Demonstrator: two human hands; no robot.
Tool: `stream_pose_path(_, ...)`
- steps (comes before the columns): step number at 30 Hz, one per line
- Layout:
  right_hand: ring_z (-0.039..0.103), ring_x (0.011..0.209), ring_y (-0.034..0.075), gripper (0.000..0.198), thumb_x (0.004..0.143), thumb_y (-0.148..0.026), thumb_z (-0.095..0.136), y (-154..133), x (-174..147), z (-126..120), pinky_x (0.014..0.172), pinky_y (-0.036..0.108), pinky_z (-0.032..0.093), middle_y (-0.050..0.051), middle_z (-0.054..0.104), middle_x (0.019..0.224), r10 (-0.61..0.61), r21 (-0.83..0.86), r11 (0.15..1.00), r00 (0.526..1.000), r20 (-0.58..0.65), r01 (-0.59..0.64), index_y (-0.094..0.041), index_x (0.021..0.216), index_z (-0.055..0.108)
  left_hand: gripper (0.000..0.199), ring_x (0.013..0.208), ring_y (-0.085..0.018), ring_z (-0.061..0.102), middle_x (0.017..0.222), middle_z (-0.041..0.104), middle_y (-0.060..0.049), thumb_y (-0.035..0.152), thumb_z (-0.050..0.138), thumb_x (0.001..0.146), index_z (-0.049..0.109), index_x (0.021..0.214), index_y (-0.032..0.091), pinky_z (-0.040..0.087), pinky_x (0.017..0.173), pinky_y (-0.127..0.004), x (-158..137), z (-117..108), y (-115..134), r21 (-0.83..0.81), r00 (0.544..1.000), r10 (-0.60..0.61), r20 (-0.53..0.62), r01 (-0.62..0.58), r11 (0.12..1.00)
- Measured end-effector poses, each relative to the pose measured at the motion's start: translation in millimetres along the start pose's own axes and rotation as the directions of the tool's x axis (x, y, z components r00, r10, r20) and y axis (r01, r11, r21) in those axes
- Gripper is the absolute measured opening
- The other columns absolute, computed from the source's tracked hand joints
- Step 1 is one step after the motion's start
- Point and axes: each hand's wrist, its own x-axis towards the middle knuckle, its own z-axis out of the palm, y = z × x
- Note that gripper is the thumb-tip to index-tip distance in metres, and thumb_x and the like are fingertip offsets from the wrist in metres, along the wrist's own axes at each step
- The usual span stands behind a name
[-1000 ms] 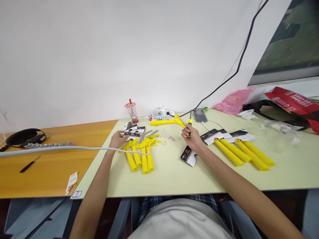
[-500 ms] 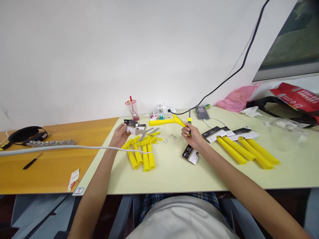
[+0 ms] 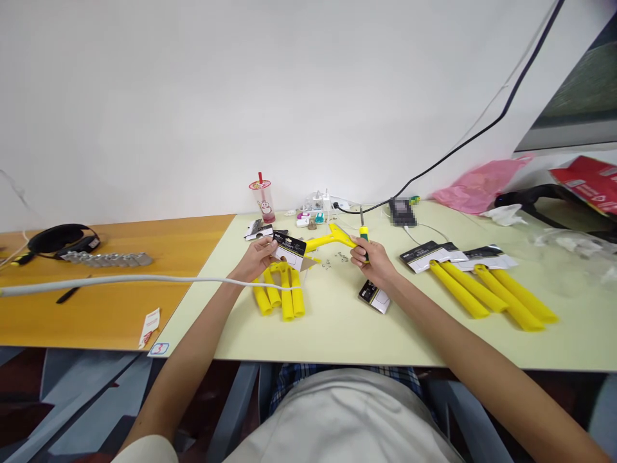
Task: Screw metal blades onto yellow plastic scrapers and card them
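My left hand [image 3: 256,258] pinches a black-and-white cardboard package card [image 3: 292,249], which covers part of the yellow tool's handle. My right hand [image 3: 373,260] is closed around both a yellow plastic scraper [image 3: 340,235], head end toward me, and a yellow-green screwdriver [image 3: 364,233] whose shaft points up. Beneath the card, several more yellow scrapers [image 3: 288,302] lie on the table, their heads partly hidden. Small metal screws [image 3: 335,260] are scattered between my hands. One loose card [image 3: 375,297] rests below my right wrist.
Several carded scrapers [image 3: 463,289] lie at the right. Behind stand a drink cup [image 3: 263,202], a power strip with plugs [image 3: 318,204] and a phone [image 3: 402,212]. A white cable [image 3: 144,280] crosses the left foreground. More cards [image 3: 258,229] lie near the cup.
My left hand has carried the card rightward, bringing it up against the yellow scraper. My right hand keeps its grip on the scraper and screwdriver. The view has shifted slightly.
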Motion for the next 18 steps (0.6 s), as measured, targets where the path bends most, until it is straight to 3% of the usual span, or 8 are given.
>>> stream_pose_path(8,0.03,0.05,0.006,0.065,0.067,-0.034,0.109,0.5,-0.9,1.1,0.041,0.02,0.034,-0.01,0.036,0.055,0.025,-0.037,0.999,0.999,0.024,-0.024,-0.025,0.068,0.044,0.052,0.073,-0.013,0.07,0.082,0.074,-0.002,0.053,0.104,0.073,0.066,0.082,0.017,0.061,0.068,-0.025,1.5,1.2,-0.5,0.011,0.998,0.024,-0.053,-0.023,1.0)
stream_pose_path(18,0.028,0.049,0.005,0.069,0.068,-0.034,0.109,-2.0,-3.1,3.2,0.041,0.019,0.032,-0.011,0.033,0.053,0.097,-0.037,0.995,0.991,0.088,-0.094,-0.024,0.066,0.041,0.054,0.065,-0.012,0.061,0.075,0.068,0.0,0.055,0.104,0.073,0.066,0.08,0.017,0.054,0.063,-0.025,-1.0,5.9,2.4,0.005,1.0,-0.006,-0.01,0.006,1.0)
